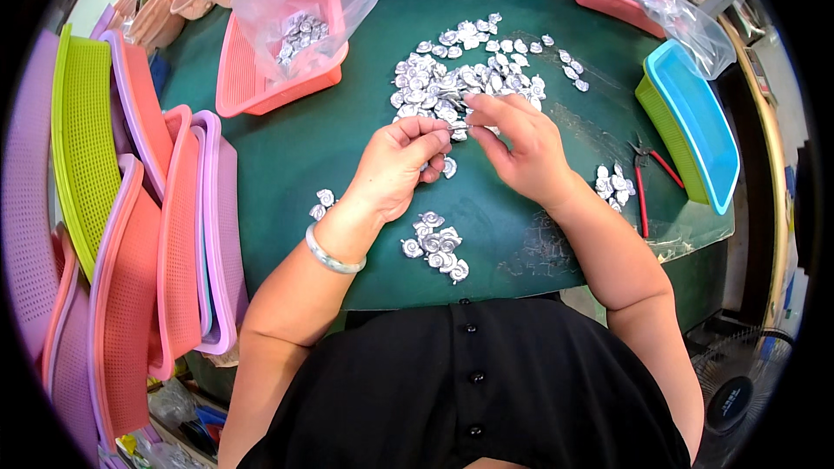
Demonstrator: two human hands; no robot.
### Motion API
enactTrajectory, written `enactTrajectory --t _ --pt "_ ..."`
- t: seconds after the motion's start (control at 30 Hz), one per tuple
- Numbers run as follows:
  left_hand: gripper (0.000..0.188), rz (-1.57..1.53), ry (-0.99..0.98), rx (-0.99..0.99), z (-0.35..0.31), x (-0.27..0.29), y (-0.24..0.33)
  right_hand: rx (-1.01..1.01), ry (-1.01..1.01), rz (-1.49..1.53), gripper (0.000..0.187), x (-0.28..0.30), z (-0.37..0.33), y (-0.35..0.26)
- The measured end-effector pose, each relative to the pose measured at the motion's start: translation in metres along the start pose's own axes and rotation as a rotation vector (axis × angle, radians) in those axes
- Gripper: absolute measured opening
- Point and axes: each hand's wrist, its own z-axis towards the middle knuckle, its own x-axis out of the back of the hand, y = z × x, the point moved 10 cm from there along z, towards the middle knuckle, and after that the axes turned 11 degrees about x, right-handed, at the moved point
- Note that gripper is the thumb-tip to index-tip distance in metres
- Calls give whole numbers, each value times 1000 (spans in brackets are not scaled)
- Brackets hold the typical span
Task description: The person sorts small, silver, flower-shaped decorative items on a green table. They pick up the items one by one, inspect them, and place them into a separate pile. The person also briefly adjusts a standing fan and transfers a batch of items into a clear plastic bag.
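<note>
Over the green tabletop (287, 156), in the head view, the left hand (395, 165) pinches a small silver piece (459, 128) between thumb and fingers. The right hand (526, 152) curves in beside it, thumb and forefinger slightly parted; whether they touch it, one cannot tell. Just beyond spreads a pile of silver spiral pieces (427, 87). Red-handled pliers (641, 195) lie beyond the right forearm.

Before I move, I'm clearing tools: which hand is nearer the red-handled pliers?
Right: the right hand is to the left of the red-handled pliers, and the left hand sits beyond it, farther left.
</note>
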Motion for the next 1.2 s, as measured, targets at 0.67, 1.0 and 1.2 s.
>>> enactTrajectory --t 0.67,1.0,1.2 --pt "6 30 32 -224 -7 -1 17 161 20 -53 42 3 3 -23" --pt "9 109 96 -218 -10 -1 19 -184 39 271 41 -3 -10 7" --pt "11 104 75 -219 -11 -3 19 -441 41 601 40 -21 -26 29"
